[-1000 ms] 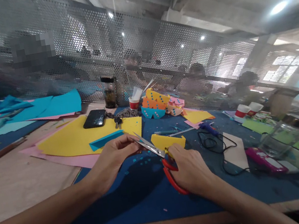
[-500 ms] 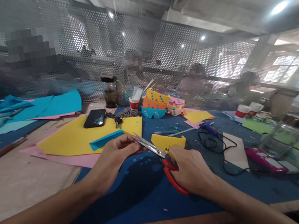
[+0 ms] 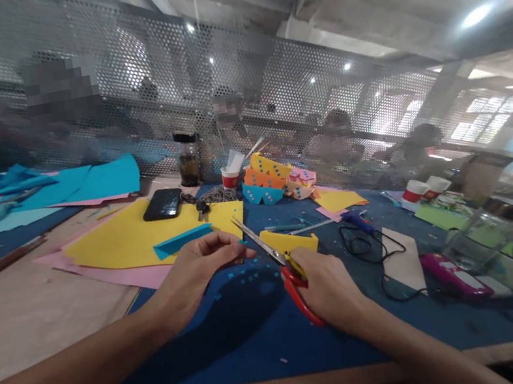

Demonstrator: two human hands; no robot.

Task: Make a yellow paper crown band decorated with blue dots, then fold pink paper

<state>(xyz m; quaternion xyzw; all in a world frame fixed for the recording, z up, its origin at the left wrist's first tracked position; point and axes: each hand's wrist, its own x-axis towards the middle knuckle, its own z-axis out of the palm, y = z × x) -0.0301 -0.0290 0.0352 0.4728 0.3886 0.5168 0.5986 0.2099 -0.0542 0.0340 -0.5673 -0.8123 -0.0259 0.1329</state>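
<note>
A: In the fingers?

B: Pinching, nearly closed, a tiny blue paper sliver [image 3: 243, 242] at the fingertips of the left hand [image 3: 212, 254]; gripping scissors [image 3: 272, 253] with curled fingers in the right hand [image 3: 328, 280] at four o'clock, with blades slightly parted.

A: Done so far?

B: Apparently snipped repeatedly, judging by blue bits [image 3: 250, 278] at six. Already dotted: see stacked paper shapes [image 3: 264, 176] at one.

A: And left?

B: Showing no visible dots on the yellow piece [image 3: 290, 241] at three; probably uncut along the blue strip [image 3: 183, 240] at ten.

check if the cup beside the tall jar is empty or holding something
Holding something: pale strips stick up past the rim of the red cup.
</note>
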